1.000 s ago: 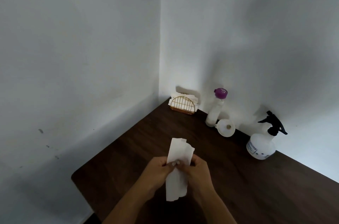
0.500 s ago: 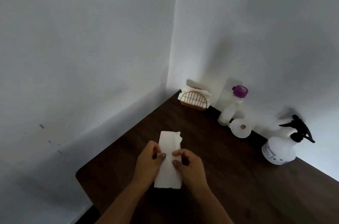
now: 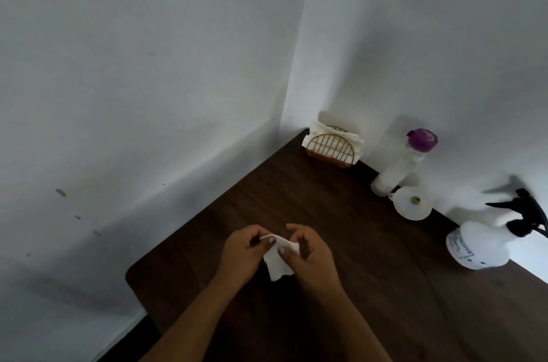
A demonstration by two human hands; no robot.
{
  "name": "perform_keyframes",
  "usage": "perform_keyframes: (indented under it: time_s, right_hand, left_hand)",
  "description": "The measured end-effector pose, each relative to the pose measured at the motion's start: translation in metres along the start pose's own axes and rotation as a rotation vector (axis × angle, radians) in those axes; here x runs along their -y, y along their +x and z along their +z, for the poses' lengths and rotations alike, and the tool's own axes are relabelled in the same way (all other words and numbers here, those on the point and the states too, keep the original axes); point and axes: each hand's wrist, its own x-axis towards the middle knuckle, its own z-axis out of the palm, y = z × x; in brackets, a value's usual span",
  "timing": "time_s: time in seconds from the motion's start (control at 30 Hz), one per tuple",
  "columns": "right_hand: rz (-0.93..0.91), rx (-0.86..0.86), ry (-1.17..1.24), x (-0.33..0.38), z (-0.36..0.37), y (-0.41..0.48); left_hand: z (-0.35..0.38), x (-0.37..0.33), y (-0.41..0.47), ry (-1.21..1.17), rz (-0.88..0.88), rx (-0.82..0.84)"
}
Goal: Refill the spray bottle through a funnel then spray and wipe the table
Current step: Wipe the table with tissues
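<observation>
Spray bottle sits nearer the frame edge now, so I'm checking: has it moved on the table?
No. The spray bottle stands just right of the funnel against the wall, as before; the view itself shifted left.

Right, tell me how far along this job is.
Refill looks over, or not begun: the funnel lies loose on the table, the spray bottle wears its trigger head and the purple-capped bottle is shut. In hand: left hand and right hand pinch a folded paper towel. Left: wiping; no wet patch shows, so maybe spraying too.
</observation>
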Motion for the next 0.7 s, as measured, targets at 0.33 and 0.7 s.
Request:
perform_keyframes:
  time_s: [0.33, 0.7]
  right_hand:
    - [-0.096, -0.071, -0.61, -0.007, 0.011, 0.025]
    - [-0.494, 0.616, -0.851, -0.037, 0.091, -0.018]
  left_hand:
    - [0.003, 0.061, 0.007, 0.581, 0.046, -0.177]
    - [-0.008, 0.11, -0.021, 0.656, -0.01, -0.311]
